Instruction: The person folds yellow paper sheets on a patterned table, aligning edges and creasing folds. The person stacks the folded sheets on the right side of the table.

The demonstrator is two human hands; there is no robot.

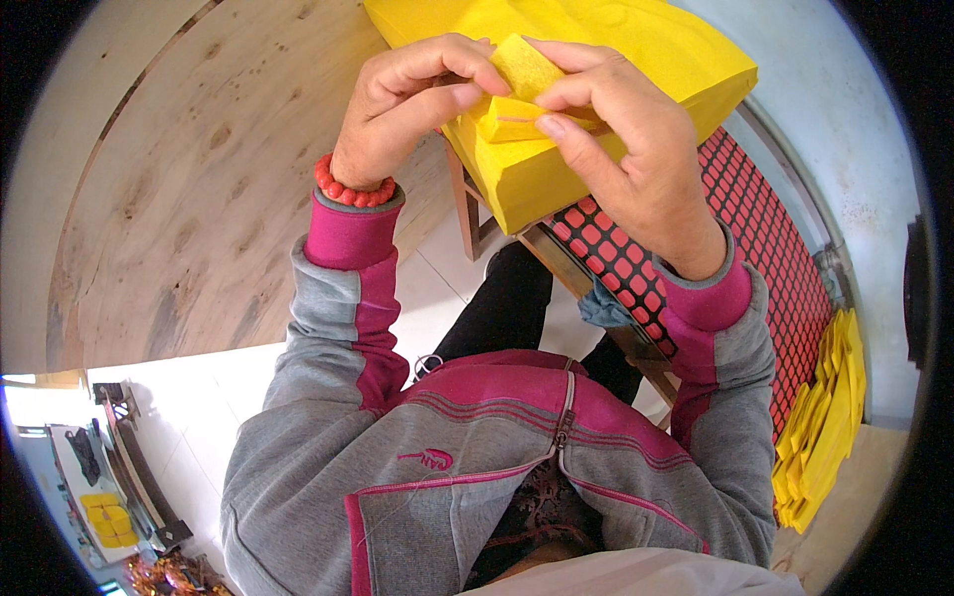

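Note:
In front of me is a boxy yellow fabric bundle (537, 189), its flat side facing me and its top reaching away to the upper right. Above its near edge, both hands pinch a folded yellow fabric strip (527, 68), with a thin pinkish line showing along a lower fold. My left hand (397, 104), with a red beaded bracelet at the wrist, has thumb and forefinger closed at the strip's left side. My right hand (636, 144) grips it from the right between thumb and fingers. The fingers partly cover the folds.
Under the bundle stands a table with a red-and-black grid top (770, 233). Flat yellow fabric pieces (820, 437) are stacked at its right end. A large plywood board (209, 189) fills the left. Blue cloth (603, 304) hangs below. More yellow pieces (109, 520) lie at lower left.

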